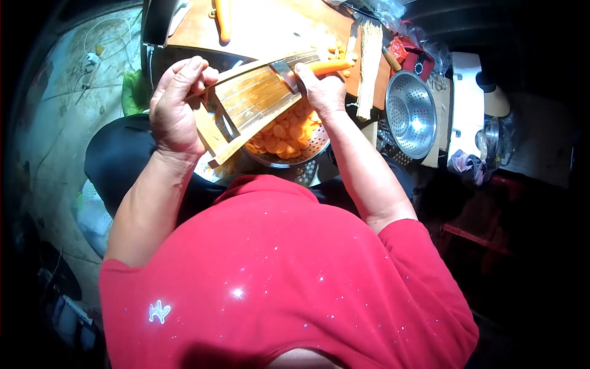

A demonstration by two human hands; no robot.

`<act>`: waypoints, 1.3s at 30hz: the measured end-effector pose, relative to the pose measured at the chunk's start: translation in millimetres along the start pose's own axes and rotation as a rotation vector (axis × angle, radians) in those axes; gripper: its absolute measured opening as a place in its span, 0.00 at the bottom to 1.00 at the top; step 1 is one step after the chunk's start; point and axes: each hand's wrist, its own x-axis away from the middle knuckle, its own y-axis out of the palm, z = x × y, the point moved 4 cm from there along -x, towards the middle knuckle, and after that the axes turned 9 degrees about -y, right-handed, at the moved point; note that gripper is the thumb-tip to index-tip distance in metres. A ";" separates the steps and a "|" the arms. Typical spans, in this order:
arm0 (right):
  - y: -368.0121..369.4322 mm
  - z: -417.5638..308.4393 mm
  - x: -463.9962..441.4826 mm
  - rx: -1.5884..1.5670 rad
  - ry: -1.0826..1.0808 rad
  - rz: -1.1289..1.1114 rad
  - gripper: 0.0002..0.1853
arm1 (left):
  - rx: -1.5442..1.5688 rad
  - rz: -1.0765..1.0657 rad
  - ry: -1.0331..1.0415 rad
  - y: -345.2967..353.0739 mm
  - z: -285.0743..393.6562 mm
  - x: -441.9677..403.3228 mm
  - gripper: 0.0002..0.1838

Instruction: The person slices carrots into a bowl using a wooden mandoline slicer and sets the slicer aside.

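Observation:
A wooden slicer board (252,101) with a metal blade lies slanted over a metal colander (318,147). My left hand (178,101) is closed round the slicer's near left end. My right hand (322,91) grips a peeled carrot (332,66) at the slicer's upper right end, beside the blade, with the thumb near the slicer's edge. Beneath the slicer, many round orange carrot slices (286,135) fill part of the colander.
An orange-brown table (261,24) stands ahead, with another carrot (224,21) and carrot pieces on it. To the right are a straw brush (370,67), an empty metal colander (412,114), a red item and a white box (467,101).

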 end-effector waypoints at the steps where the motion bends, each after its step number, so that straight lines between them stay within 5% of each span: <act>1: -3.1 -3.7 1.4 -0.012 0.023 -0.025 0.28 | 0.013 -0.018 -0.006 1.3 0.9 -0.2 0.06; 7: -16.7 -12.2 -5.3 -0.307 -0.115 0.075 0.16 | -0.004 -0.007 -0.001 0.2 0.6 -1.0 0.06; 11: -20.4 -26.9 -0.2 -0.175 -0.117 0.049 0.15 | -0.019 0.021 -0.016 1.8 1.4 -0.9 0.07; 16: -4.6 -93.1 58.1 -0.161 -0.489 -0.093 0.11 | 0.005 0.030 -0.015 0.3 1.1 -0.7 0.07; 20: -7.1 -56.8 25.8 -0.291 -0.362 -0.015 0.12 | 0.002 0.015 -0.010 2.8 0.5 1.5 0.07; 22: -17.7 -14.7 -8.5 -0.120 -0.136 0.034 0.12 | 0.004 -0.008 -0.005 3.7 0.8 1.9 0.07; 25: -15.2 -33.6 0.7 -0.200 -0.164 0.000 0.11 | 0.019 0.009 -0.013 0.5 1.0 -0.5 0.07; 28: -0.2 -87.6 54.0 -0.205 -0.484 -0.100 0.13 | 0.021 -0.009 -0.006 0.1 0.2 -0.6 0.07; 34: -14.8 -4.9 -11.6 -0.208 -0.150 0.050 0.14 | 0.005 -0.018 -0.010 -0.5 -0.2 0.4 0.07; 37: -12.7 -35.5 6.3 -0.271 -0.126 -0.032 0.13 | -0.001 0.011 -0.010 -1.4 0.6 0.8 0.07; 39: -2.2 -70.3 38.2 -0.187 -0.343 -0.092 0.12 | -0.001 -0.003 -0.006 -0.5 -0.9 1.2 0.07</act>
